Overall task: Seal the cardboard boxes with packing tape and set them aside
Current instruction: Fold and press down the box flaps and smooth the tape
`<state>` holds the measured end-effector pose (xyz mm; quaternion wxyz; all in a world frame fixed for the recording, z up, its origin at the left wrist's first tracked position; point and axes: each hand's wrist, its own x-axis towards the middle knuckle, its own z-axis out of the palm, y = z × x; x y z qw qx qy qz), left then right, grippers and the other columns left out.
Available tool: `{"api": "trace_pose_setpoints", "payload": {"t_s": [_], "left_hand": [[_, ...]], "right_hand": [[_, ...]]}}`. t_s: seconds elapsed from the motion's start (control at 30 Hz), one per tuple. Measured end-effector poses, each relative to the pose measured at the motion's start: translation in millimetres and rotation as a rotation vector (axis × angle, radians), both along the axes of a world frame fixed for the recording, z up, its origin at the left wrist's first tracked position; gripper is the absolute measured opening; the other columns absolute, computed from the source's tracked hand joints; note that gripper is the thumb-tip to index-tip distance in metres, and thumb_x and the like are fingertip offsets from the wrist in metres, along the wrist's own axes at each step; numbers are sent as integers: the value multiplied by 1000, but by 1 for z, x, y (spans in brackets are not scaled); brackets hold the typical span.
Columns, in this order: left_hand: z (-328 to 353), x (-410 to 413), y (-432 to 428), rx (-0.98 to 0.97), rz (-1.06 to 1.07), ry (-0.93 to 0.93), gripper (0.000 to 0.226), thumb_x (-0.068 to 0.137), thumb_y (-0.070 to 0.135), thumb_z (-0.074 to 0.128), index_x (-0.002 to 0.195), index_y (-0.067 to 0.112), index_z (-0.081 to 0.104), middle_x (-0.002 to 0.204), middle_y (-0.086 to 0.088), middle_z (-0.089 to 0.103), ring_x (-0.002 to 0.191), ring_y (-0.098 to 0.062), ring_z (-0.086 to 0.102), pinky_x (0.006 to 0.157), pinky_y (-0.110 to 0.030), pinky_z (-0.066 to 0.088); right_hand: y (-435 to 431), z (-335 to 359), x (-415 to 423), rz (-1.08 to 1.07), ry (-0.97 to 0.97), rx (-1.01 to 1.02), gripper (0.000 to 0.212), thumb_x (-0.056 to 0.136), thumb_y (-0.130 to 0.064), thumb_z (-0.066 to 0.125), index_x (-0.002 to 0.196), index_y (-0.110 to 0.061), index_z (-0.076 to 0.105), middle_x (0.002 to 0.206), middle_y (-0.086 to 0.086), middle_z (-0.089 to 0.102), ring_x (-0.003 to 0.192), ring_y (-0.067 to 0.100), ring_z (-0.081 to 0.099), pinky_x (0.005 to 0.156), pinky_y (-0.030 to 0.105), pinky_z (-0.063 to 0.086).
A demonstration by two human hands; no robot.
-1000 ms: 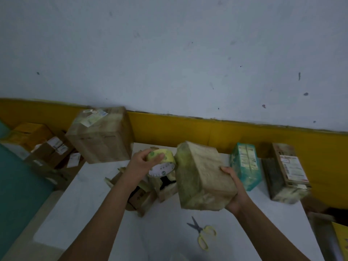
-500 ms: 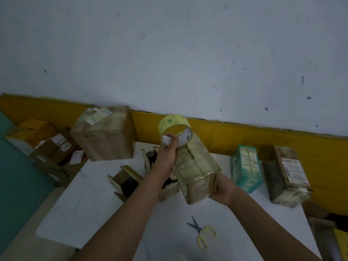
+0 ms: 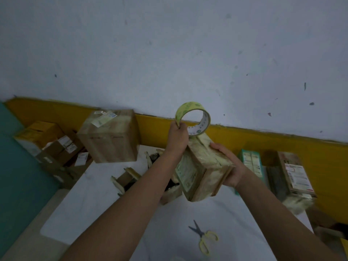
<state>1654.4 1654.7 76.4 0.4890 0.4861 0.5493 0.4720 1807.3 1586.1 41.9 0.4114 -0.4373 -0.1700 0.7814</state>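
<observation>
Since one second ago you have lifted the tape roll (image 3: 185, 108) from the left side of the cardboard box (image 3: 203, 172) to above its upper end, and the box is now turned more on end. The box is in the air at the centre of the frame, tilted, above the white table (image 3: 113, 204). It is already covered with shiny tape. The lower edge of the roll meets the top end of the box.

Your left hand (image 3: 178, 137) pinches the roll at its lower left rim, with the fingers curled. Your right hand (image 3: 228, 166) grips the box from the right, the thumb on the upper face and the fingers under it.

Behind your left forearm, open small boxes (image 3: 126, 179) lie on the table. Yellow-handled scissors (image 3: 204, 236) lie in the lower centre. A large brown box (image 3: 109, 136) stands at the left, by the wall. At the right stand a teal carton (image 3: 251, 161) and a labelled box (image 3: 293, 176).
</observation>
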Motion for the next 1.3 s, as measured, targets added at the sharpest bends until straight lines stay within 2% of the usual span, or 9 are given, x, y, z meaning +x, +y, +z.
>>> {"api": "trace_pose_setpoints", "payload": {"t_s": [0.23, 0.3, 0.4, 0.7, 0.8, 0.9, 1.03, 1.13, 1.3], "left_hand": [[31, -27, 14, 140, 39, 55, 8, 96, 7, 41, 97, 7, 49, 87, -7, 62, 71, -6, 59, 63, -22, 44], [30, -40, 12, 218, 29, 183, 8, 94, 6, 40, 91, 12, 44, 81, -10, 52, 64, -16, 47, 59, -32, 36], [23, -55, 9, 298, -24, 310, 10, 97, 8, 41, 89, 13, 38, 74, -8, 41, 61, -16, 36, 55, -33, 29], [17, -77, -7, 371, -167, 638, 10, 92, 5, 41, 96, 14, 40, 75, -3, 47, 64, -16, 45, 56, -36, 37], [8, -80, -13, 359, -218, 712, 16, 89, 6, 45, 100, 17, 39, 77, 0, 46, 69, -20, 48, 59, -38, 40], [11, -75, -9, 373, -223, 701, 20, 89, 7, 48, 104, 17, 39, 77, -3, 48, 67, -20, 48, 56, -36, 38], [12, -81, -2, 343, -374, 728, 38, 85, 47, 64, 111, 33, 39, 98, 7, 56, 88, -16, 57, 66, -36, 53], [8, -93, 0, 263, -473, 813, 49, 72, 85, 49, 97, 44, 40, 94, 17, 52, 94, -10, 46, 72, -37, 47], [9, -95, -3, 299, -489, 763, 50, 93, 67, 30, 80, 19, 36, 64, 8, 32, 56, -2, 33, 64, -33, 30]], "right_hand": [[-5, -11, 21, -118, 135, 57, 49, 81, -43, 62, 115, -8, 68, 100, 16, 68, 88, 32, 66, 78, 42, 51], [-8, -12, 30, -158, 165, 76, 42, 80, -44, 61, 102, -10, 74, 96, 15, 67, 86, 32, 65, 76, 42, 51], [-11, -17, 35, -172, 238, 103, 47, 82, -47, 60, 115, -14, 64, 102, 14, 62, 92, 31, 60, 74, 43, 52], [-20, -29, 34, -345, 268, 111, 42, 87, -50, 57, 113, -17, 60, 106, 10, 61, 101, 31, 57, 80, 44, 53], [-23, -18, 34, -415, 226, 188, 38, 100, -43, 41, 107, -16, 67, 82, 5, 71, 77, 22, 70, 60, 34, 59], [-25, -11, 26, -447, 282, 229, 57, 104, -37, 29, 71, -15, 70, 71, 5, 67, 57, 18, 69, 48, 27, 56], [-25, -18, 25, -399, 273, 246, 48, 98, -49, 40, 96, -11, 70, 96, 14, 69, 90, 33, 67, 73, 44, 58], [-22, -19, 27, -421, 289, 241, 40, 90, -52, 55, 111, -18, 61, 108, 11, 62, 103, 34, 58, 85, 48, 51], [-25, -10, 19, -476, 313, 269, 47, 96, -48, 42, 87, -16, 75, 85, 7, 70, 78, 27, 68, 71, 38, 56]]}}
